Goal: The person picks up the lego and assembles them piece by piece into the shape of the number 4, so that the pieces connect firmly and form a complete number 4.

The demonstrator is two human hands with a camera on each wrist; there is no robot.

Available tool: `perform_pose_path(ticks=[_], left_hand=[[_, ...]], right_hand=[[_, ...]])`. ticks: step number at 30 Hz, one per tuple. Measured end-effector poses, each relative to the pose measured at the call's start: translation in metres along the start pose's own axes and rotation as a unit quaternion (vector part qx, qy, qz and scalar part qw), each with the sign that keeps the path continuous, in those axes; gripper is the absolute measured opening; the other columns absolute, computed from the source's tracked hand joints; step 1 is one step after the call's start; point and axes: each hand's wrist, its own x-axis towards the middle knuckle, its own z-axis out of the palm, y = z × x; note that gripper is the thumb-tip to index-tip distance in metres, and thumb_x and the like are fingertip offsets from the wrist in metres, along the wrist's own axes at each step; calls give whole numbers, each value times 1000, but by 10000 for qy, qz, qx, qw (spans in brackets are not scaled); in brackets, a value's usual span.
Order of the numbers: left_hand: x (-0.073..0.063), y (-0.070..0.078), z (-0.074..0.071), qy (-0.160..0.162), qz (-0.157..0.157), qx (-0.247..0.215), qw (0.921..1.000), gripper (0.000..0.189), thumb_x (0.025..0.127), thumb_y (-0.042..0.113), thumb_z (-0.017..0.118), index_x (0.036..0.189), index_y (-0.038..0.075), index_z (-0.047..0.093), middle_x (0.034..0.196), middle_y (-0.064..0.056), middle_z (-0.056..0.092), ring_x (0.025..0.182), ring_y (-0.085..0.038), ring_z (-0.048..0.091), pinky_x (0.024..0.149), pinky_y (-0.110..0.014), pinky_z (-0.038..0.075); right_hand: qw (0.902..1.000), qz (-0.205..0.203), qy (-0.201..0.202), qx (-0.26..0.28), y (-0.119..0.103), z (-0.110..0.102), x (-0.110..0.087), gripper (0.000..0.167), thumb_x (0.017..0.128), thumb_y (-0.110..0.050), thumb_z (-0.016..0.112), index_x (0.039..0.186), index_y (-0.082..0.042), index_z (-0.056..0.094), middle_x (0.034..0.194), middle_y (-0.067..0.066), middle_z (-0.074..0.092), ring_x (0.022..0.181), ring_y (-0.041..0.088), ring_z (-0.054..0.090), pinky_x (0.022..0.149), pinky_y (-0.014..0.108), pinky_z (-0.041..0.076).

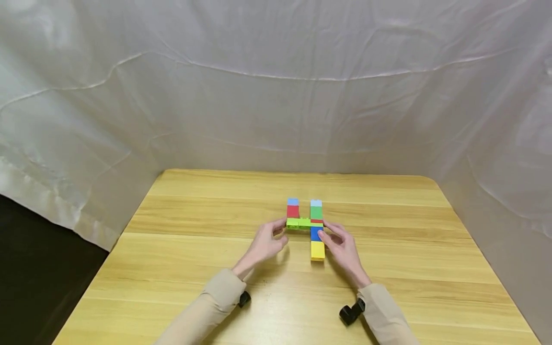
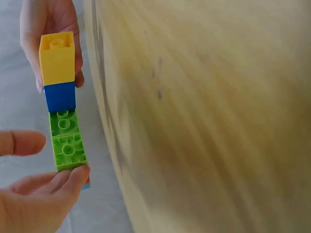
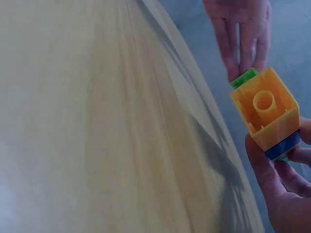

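Observation:
A chair-shaped build of toy bricks is in both hands' reach, off the table. Its longer column has a yellow brick (image 1: 317, 251) at the near end, then a blue brick (image 1: 315, 232), a thin red layer, a green brick (image 1: 316, 212) and a pale blue brick (image 1: 316, 203). A lime brick (image 1: 304, 223) bridges to a short column of a red brick (image 1: 293, 212) and a blue brick (image 1: 293, 201). My right hand (image 1: 346, 249) pinches the longer column around the blue brick. My left hand (image 1: 264, 243) touches the lime end with extended fingertips, its thumb apart.
The wooden table (image 1: 172, 268) spreads beneath both arms. Grey-white sheeting (image 1: 276, 115) hangs behind and along the sides. Each wrist wears a small black camera, the right one (image 1: 350, 312) close above the tabletop.

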Motion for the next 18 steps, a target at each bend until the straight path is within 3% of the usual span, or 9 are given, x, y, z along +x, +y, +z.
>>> perform_pose_path(ticks=[4, 9, 11, 15, 18], left_hand=[[3, -5, 1, -423, -245, -341, 9982, 74, 87, -2, 59, 154, -5, 29, 159, -26, 36, 144, -42, 42, 121, -49, 38], [9, -10, 0, -698, -459, -585, 9948, 82, 85, -1, 62, 156, -4, 21, 162, -27, 27, 148, -43, 35, 124, -50, 32], [11, -13, -1, -783, -514, -722, 9930, 83, 84, -1, 62, 156, -5, 20, 163, -27, 25, 149, -43, 33, 125, -50, 30], [16, -19, -2, -922, -579, -985, 9892, 84, 85, -2, 62, 156, -6, 18, 164, -26, 22, 151, -41, 30, 127, -50, 26], [20, -21, -3, -978, -614, -1041, 9878, 84, 86, -1, 62, 156, -7, 17, 164, -26, 21, 151, -41, 30, 127, -50, 25]], right_hand=[[9994, -160, -25, -298, 2, 0, 5, 44, 100, -16, 63, 140, 1, 56, 140, 22, 57, 123, 40, 62, 108, 40, 53], [9977, -160, -157, -638, 6, 0, 10, 43, 101, -14, 60, 140, 3, 55, 139, 22, 58, 121, 38, 62, 104, 33, 54], [9965, -177, -248, -779, 7, -2, 12, 43, 101, -13, 59, 140, 3, 54, 140, 22, 57, 122, 38, 60, 104, 36, 53], [9923, -304, -408, -1129, 10, -5, 16, 45, 102, -14, 58, 143, 3, 52, 142, 24, 55, 131, 43, 49, 111, 57, 45], [9883, -405, -484, -1386, 11, -7, 18, 46, 102, -16, 57, 143, 3, 51, 142, 25, 55, 136, 47, 40, 113, 65, 34]])
